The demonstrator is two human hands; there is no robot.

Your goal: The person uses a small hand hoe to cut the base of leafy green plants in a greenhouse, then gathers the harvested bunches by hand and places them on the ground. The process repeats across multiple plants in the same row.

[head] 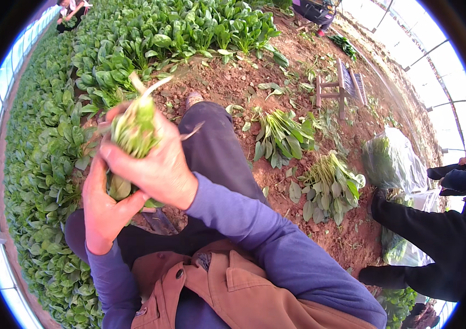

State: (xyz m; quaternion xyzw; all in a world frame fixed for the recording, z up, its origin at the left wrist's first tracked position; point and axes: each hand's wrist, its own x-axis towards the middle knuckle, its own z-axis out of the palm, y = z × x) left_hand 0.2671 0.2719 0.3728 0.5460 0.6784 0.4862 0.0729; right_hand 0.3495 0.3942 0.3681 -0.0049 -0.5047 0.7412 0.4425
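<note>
Both hands grip one bunch of spinach [136, 131] above my lap, its stem and root ends pointing up and away from me. My right hand [163, 164] wraps around the stems near the top, thumb across the front. Lower down, my left hand [107, 205] cups the leafy end, which is mostly hidden between the palms. The stem ends are blurred, and a few thin stalks stick out to the side. To the right, on the soil, lie two piles of picked spinach, a farther pile [286, 135] and a nearer pile [332, 187].
Growing spinach [52, 164] fills the left and far side. A small folding stool [342, 86] stands on the bare soil [233, 78] at the back right. Clear plastic bags of greens [395, 158] sit at right beside a person's dark-trousered legs [422, 234]. Another person [72, 14] crouches far left.
</note>
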